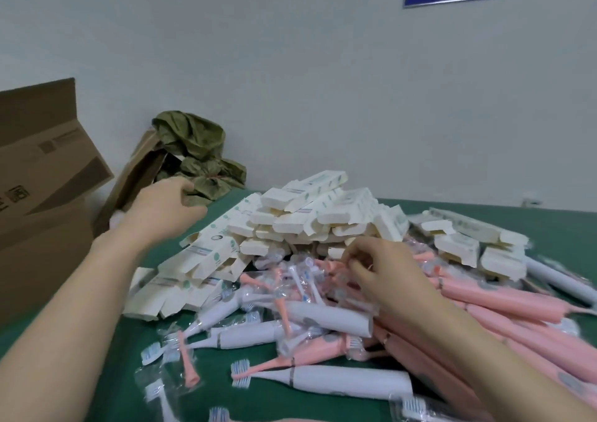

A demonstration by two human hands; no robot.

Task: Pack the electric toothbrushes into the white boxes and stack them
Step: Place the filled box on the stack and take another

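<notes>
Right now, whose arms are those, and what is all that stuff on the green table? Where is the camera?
There is no machine here, just a person's two bare hands. The one picture comes from a camera worn on the person's head, looking forward and down, so you see the arms as that person does. On the green table lies a heap of white boxes. In front of it are pink toothbrushes, white toothbrushes and small wrapped brush heads. The right hand seems to pinch one of those brush heads. The left hand reaches out beside the boxes and holds nothing. At the left stands a brown carton, with a crumpled green bag near it.
</notes>
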